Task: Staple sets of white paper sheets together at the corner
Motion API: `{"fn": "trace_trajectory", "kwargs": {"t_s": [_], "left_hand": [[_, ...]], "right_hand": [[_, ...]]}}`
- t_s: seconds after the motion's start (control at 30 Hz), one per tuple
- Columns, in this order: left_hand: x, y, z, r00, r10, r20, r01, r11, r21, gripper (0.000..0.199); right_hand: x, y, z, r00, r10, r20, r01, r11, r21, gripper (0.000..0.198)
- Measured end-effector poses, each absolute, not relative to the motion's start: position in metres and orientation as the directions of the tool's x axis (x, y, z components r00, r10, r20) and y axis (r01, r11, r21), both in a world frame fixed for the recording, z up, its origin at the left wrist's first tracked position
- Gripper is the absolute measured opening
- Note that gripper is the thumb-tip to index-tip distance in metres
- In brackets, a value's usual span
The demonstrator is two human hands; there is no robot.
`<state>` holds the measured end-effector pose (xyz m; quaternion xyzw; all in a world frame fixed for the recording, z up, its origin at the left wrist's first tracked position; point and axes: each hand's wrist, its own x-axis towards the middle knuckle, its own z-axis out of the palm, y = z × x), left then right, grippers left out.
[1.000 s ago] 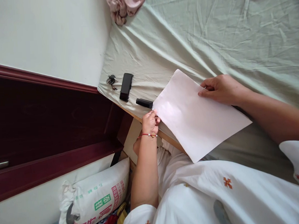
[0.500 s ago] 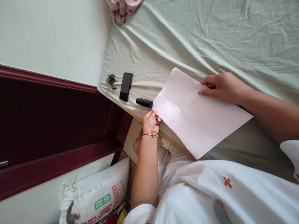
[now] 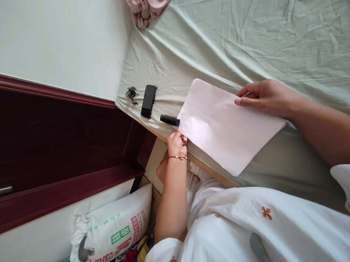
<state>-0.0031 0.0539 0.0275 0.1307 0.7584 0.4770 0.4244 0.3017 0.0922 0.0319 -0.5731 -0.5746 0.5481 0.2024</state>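
Observation:
White paper (image 3: 218, 124), one sheet or a thin stack, is held slightly above the bed's edge. At its near left corner, my left hand (image 3: 177, 142) pinches the paper between thumb and fingers. On the opposite long edge, my right hand (image 3: 267, 98) grips it with the thumb on top and the other fingers partly hidden beneath. A short black oblong tool (image 3: 169, 120), which looks like a small stapler, lies right at the paper's left corner, close to my left fingertips. Whether it touches the paper is unclear.
Left of the paper, a black rectangular device (image 3: 149, 101) and a set of keys (image 3: 131, 93) lie on the pale green sheet (image 3: 231, 34). Pink cloth (image 3: 148, 7) is bunched at the back. A printed white sack (image 3: 118, 227) stands below, beside a dark red wooden panel (image 3: 52, 141).
The paper's right end and near corner have shifted up and inward, and its far left corner has moved slightly left. My right hand has risen a little; both hands keep their hold.

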Motion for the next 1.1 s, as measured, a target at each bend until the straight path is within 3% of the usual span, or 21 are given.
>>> {"fn": "trace_trajectory", "kwargs": {"t_s": [0.17, 0.33, 0.47, 0.67, 0.87, 1.1], "left_hand": [[-0.004, 0.053, 0.026, -0.61, 0.604, -0.513, -0.209, 0.501, 0.84, 0.037], [-0.001, 0.053, 0.027, -0.623, 0.603, -0.499, -0.195, 0.498, 0.845, 0.038], [0.0, 0.052, 0.025, -0.628, 0.605, -0.49, -0.203, 0.481, 0.853, 0.04], [-0.001, 0.053, 0.023, -0.664, 0.581, -0.47, -0.213, 0.456, 0.864, 0.036], [-0.001, 0.053, 0.025, -0.652, 0.584, -0.485, -0.224, 0.462, 0.858, 0.033], [-0.008, 0.052, 0.026, -0.58, 0.615, -0.535, -0.249, 0.491, 0.835, 0.035]], "right_hand": [[0.304, 0.09, 0.031, -0.186, 0.899, -0.396, 0.328, -0.323, -0.888, 0.051], [0.306, 0.095, 0.028, -0.21, 0.9, -0.382, 0.472, -0.249, -0.846, 0.036], [0.312, 0.1, 0.028, -0.238, 0.871, -0.43, 0.579, -0.229, -0.783, 0.04], [0.321, 0.103, 0.038, -0.361, 0.811, -0.461, 0.568, -0.201, -0.798, 0.043], [0.319, 0.101, 0.047, -0.273, 0.828, -0.49, 0.634, -0.228, -0.739, 0.033], [0.316, 0.101, 0.048, -0.234, 0.852, -0.468, 0.577, -0.266, -0.772, 0.024]]}}
